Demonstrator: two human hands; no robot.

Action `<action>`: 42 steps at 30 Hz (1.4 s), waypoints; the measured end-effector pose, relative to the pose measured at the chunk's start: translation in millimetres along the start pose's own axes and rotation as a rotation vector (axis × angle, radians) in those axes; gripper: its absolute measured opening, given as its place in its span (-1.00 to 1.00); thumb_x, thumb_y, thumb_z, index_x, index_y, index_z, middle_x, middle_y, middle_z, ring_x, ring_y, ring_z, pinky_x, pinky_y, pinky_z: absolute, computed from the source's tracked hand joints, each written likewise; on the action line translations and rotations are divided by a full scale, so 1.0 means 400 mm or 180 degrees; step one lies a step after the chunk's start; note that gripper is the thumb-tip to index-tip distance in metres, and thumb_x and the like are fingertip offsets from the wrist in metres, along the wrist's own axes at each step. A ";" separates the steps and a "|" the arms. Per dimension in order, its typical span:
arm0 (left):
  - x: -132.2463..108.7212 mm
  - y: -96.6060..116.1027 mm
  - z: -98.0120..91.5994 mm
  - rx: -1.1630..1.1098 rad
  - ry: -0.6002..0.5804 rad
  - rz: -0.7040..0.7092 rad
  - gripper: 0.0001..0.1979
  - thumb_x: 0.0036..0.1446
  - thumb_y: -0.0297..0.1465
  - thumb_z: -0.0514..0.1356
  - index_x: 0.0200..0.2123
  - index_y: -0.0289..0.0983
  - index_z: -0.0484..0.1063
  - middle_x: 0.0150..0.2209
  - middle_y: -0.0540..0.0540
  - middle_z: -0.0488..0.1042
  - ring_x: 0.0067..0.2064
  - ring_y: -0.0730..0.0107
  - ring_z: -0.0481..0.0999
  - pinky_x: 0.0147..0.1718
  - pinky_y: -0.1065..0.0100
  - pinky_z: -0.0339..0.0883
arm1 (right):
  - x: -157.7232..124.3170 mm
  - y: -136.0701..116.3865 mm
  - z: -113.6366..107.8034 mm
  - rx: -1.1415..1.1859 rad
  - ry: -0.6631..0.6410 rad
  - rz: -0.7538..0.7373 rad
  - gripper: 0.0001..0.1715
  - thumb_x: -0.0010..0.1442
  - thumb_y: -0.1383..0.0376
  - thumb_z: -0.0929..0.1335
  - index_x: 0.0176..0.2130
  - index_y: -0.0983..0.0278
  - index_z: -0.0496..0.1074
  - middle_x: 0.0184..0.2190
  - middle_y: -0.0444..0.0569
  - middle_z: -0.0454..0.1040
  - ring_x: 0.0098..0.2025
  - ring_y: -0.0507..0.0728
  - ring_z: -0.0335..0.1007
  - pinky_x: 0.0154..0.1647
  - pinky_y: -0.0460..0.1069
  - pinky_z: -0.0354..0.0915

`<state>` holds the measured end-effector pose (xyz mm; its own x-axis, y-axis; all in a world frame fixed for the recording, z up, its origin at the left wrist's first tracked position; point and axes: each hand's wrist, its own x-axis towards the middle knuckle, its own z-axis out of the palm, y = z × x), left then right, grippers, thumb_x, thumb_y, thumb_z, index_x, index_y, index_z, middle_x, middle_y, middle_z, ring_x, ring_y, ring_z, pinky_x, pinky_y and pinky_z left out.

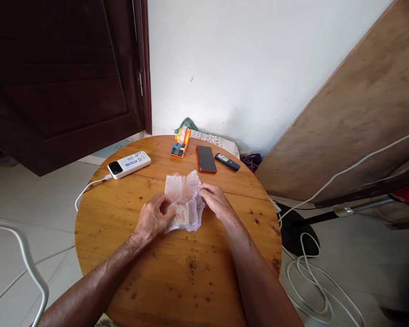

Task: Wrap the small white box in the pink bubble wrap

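Observation:
A sheet of clear bubble wrap (192, 186) lies partly folded on the round wooden table (150, 281). Through its near part shows a small flat pale packet (181, 215) with reddish marks, too blurred to read. My left hand (156, 213) grips the left side of the wrap, its thumb beside the packet and its fingers bent over the edge. At the right edge, my right hand (216, 200) pinches the wrap between thumb and fingers.
Behind the wrap lie an orange tape dispenser (181, 143), a red-edged phone (206, 159) and a dark remote control (227, 161). A white power bank (129, 164) with a cable sits at left. Coiled cable (310, 286) lies on the floor at right.

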<state>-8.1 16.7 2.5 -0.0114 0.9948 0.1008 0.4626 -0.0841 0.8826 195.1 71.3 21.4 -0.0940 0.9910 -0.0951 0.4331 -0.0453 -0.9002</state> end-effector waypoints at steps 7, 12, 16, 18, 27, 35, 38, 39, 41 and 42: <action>0.030 -0.014 -0.031 -0.1784 0.0348 -0.0734 -0.76 -0.22 -0.21 0.27 -0.57 -0.26 0.37 -0.61 0.07 0.36 -0.58 0.54 0.26 -0.56 0.45 0.14 | 0.001 0.004 -0.066 -0.1244 0.0157 -0.0128 -0.76 0.04 0.31 0.24 -0.63 0.22 0.22 -0.68 -0.17 0.28 -0.55 0.05 0.21 -0.48 -0.05 -0.02; 0.042 -0.021 -0.043 -0.2048 0.0403 -0.1172 -0.71 -0.28 -0.27 0.27 -0.43 -0.25 0.35 -0.67 0.14 0.35 -0.73 0.60 0.13 -0.74 0.48 -0.05 | 0.001 0.001 -0.075 -0.2059 0.0423 -0.0080 -0.74 0.04 0.38 0.29 -0.64 0.23 0.28 -0.68 -0.14 0.32 -0.57 0.04 0.17 -0.50 -0.04 -0.10; 0.042 -0.027 -0.046 -0.1844 0.0519 -0.1112 -0.57 -0.25 -0.28 0.24 -0.22 -0.25 0.34 -0.62 0.15 0.39 -0.72 0.52 0.21 -0.73 0.46 0.05 | 0.005 0.003 -0.071 -0.2172 0.0519 -0.0085 -0.74 0.06 0.38 0.29 -0.63 0.23 0.29 -0.67 -0.14 0.31 -0.56 0.04 0.16 -0.50 -0.03 -0.11; 0.042 -0.032 -0.047 -0.1625 0.0452 -0.0965 -0.61 -0.22 -0.29 0.21 -0.24 -0.26 0.37 -0.60 0.12 0.40 -0.68 0.50 0.25 -0.69 0.44 0.11 | 0.008 0.008 -0.069 -0.2171 0.0522 -0.0045 -0.78 0.07 0.37 0.28 -0.59 0.23 0.34 -0.62 -0.12 0.38 -0.52 0.07 0.24 -0.48 -0.04 -0.04; 0.032 -0.050 -0.040 -0.0462 0.0611 0.0314 -0.61 0.03 -0.29 0.22 -0.03 -0.20 0.51 0.09 -0.21 0.47 0.07 0.09 0.46 -0.10 0.21 0.40 | 0.032 0.035 -0.041 -0.0706 0.0894 -0.0216 -0.51 0.10 0.26 0.36 0.04 0.23 0.34 -0.26 -0.05 0.57 -0.36 0.10 0.45 -0.23 0.00 0.31; 0.043 -0.033 -0.035 -0.0306 -0.0024 0.0513 -0.58 0.19 0.00 0.15 -0.29 -0.18 0.64 0.24 -0.20 0.37 0.35 -0.07 0.17 0.33 -0.07 -0.07 | 0.013 0.011 -0.029 -0.0765 0.0369 -0.0740 -0.84 0.12 0.30 0.29 -0.28 0.20 0.45 -0.29 -0.09 0.56 -0.27 0.11 0.47 -0.25 -0.04 0.30; 0.048 -0.033 -0.035 -0.0475 -0.0117 0.0417 -0.57 0.15 0.05 0.16 -0.30 -0.14 0.65 0.05 -0.19 0.55 0.29 -0.05 0.26 0.34 -0.04 -0.07 | 0.019 0.017 -0.014 -0.1037 0.0165 -0.0683 -0.81 0.12 0.31 0.33 -0.25 0.22 0.53 -0.23 -0.04 0.58 -0.18 0.14 0.47 -0.17 -0.02 0.29; 0.048 -0.034 -0.036 -0.0551 -0.0077 0.0347 -0.58 0.14 0.04 0.17 -0.28 -0.13 0.65 0.02 -0.19 0.57 0.29 -0.05 0.27 0.35 -0.03 -0.08 | 0.022 0.021 -0.009 -0.1056 0.0175 -0.0627 -0.79 0.13 0.29 0.34 -0.22 0.23 0.54 -0.22 -0.03 0.59 -0.18 0.15 0.48 -0.16 -0.01 0.29; 0.047 -0.039 -0.036 -0.0655 0.0058 0.0202 -0.61 0.12 0.02 0.22 -0.20 -0.11 0.64 0.04 -0.16 0.57 0.31 -0.03 0.27 0.36 -0.01 -0.09 | 0.027 0.029 -0.003 -0.1031 0.0226 -0.0509 -0.75 0.16 0.25 0.34 -0.17 0.25 0.54 -0.26 -0.03 0.59 -0.23 0.15 0.48 -0.19 -0.02 0.29; 0.046 -0.043 -0.035 -0.0678 0.0125 0.0152 -0.62 0.11 -0.01 0.23 -0.15 -0.09 0.63 0.08 -0.15 0.55 0.32 -0.01 0.26 0.37 0.00 -0.10 | 0.029 0.033 -0.002 -0.1013 0.0281 -0.0462 -0.74 0.17 0.24 0.34 -0.16 0.25 0.54 -0.29 -0.04 0.59 -0.25 0.14 0.48 -0.22 -0.03 0.29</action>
<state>-28.9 35.5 -4.3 -0.0305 0.9868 0.1588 0.2658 -0.1452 0.9530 200.5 82.3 8.9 -0.1034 0.9919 0.0736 0.6796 0.1244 -0.7230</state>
